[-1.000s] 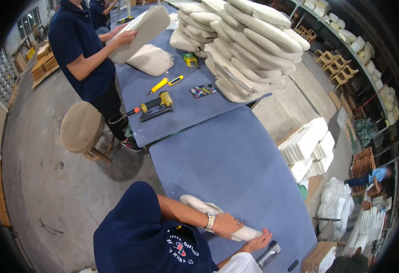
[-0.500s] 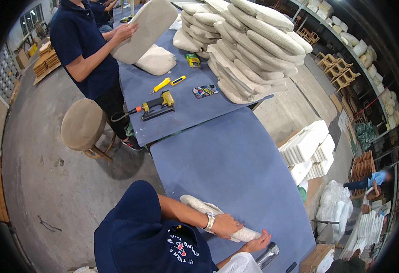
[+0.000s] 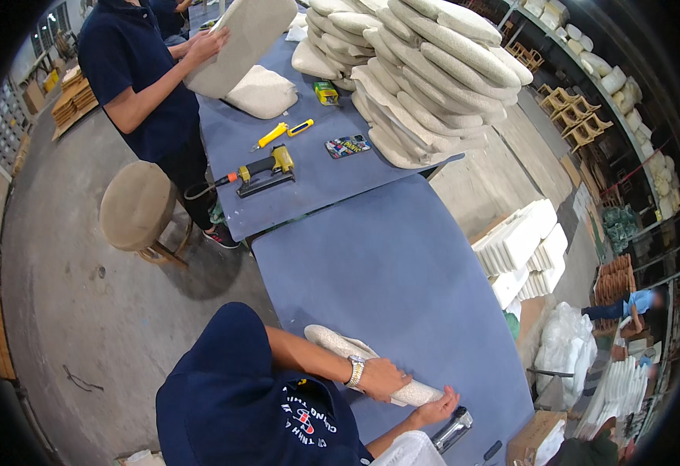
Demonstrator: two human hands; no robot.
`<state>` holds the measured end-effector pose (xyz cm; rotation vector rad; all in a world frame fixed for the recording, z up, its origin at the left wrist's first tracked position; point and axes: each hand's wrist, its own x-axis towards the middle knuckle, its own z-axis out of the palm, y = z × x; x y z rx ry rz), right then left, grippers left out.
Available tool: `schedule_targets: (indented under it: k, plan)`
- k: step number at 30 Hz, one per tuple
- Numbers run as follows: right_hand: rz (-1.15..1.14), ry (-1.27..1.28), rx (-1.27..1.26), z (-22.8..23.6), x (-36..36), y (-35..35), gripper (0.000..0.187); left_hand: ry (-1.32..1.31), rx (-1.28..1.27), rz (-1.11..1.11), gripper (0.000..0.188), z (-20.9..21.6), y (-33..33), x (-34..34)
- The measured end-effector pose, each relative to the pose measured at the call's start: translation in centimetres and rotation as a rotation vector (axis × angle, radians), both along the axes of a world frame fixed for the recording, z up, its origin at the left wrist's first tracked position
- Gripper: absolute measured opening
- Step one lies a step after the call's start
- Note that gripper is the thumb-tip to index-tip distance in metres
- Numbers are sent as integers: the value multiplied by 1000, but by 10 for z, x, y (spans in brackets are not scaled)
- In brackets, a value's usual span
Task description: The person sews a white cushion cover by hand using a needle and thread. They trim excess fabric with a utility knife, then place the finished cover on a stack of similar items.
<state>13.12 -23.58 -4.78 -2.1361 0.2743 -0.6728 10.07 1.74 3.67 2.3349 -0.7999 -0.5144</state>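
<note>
A cream speckled fabric-covered seat cushion stands edge-up on the blue-grey table in front of me, with a loose fabric flap along its far side. My left hand, with a metal wristwatch, is closed over its upper edge. At the cushion's right end, the fingers of my right hand wrap around the corner. Close beside that hand lies a metallic tool, probably a staple gun, partly hidden by white cloth over my lap. My arm and the cushion hide its underside.
Across the adjoining table lie a yellow-black staple gun, yellow cutters, a patterned phone and a green-yellow box. Stacked cushions rise behind. A co-worker holds a pad beside a round stool.
The whole view has shifted slightly up and left. Both my hands stay on the cushion, with hardly any visible movement.
</note>
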Motion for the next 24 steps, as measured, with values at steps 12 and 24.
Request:
schedule_targets:
  k: [12,24]
  plan:
    - [36,9,-62,7,-3,-4,37,-49,-20,-9,83,0,0,-3]
    - [34,-38,-8,7,-5,2,34,-63,-34,-9,82,-1,2,-6]
